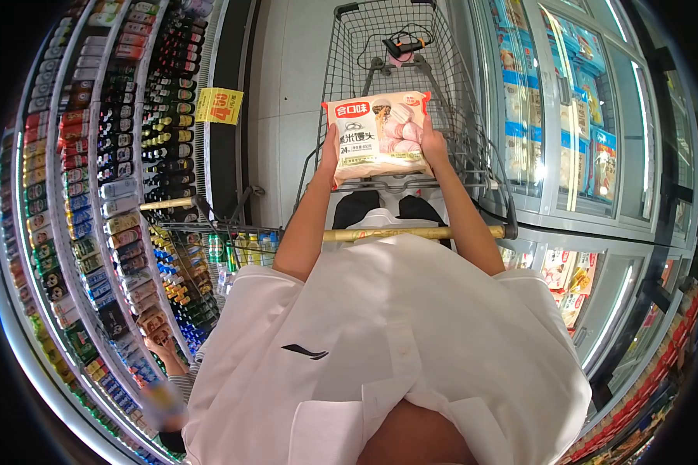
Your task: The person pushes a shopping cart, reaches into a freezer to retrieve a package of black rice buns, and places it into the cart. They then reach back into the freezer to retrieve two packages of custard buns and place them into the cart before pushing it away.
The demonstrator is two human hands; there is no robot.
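Between my two hands is a pink and white bag of frozen steamed buns (380, 138), its printed front facing up toward me. My left hand (329, 153) grips the bag's left edge, and my right hand (433, 146) grips its right edge. The bag is over the near part of a wire shopping cart (457, 85). Below my wrists runs the cart's yellowish handle bar (388, 232), close against my white shirt. Farther in the cart lies a black and orange device with a cable (406, 44).
Shelves of drink cans and bottles (124, 205) line the left, with a yellow price tag (220, 106). Glass-door freezers (558, 124) stand on the right. Another cart (233, 229) is at my left. Another person's hand (163, 349) reaches to the lower left shelf.
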